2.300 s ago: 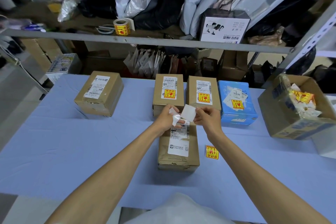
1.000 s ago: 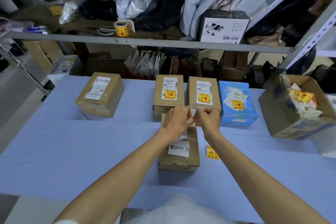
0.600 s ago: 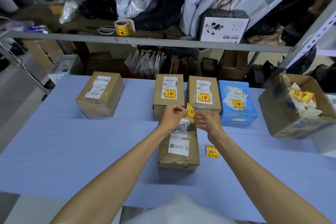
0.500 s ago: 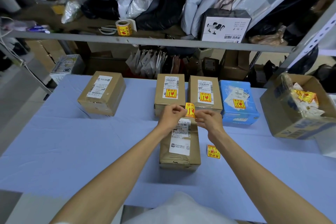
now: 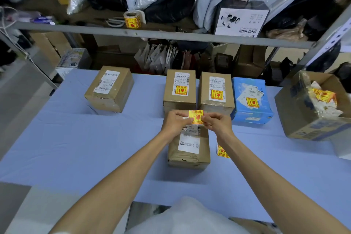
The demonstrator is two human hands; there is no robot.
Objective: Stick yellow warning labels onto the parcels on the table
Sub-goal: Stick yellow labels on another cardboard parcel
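Yellow with red print on the warning label (image 5: 196, 116), the spare label (image 5: 222, 151) and the label roll (image 5: 132, 21). Plain brown, with white black-printed slips, on the near parcel (image 5: 190, 159) and left parcel (image 5: 106, 100). Bright blue on the right parcel (image 5: 250, 115). Pale lavender-blue tablecloth (image 5: 76, 138). Grey shelf rail (image 5: 171, 34).

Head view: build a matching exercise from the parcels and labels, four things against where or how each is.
1. blue parcel
2. far-left brown parcel
3. nearest brown parcel
4. label roll

a. on the shelf
b. stands alone, bears only a white slip
c. already bears a warning sticker
d. left hand and right hand pinch a yellow label over its far end

Pairs: 1-c, 2-b, 3-d, 4-a
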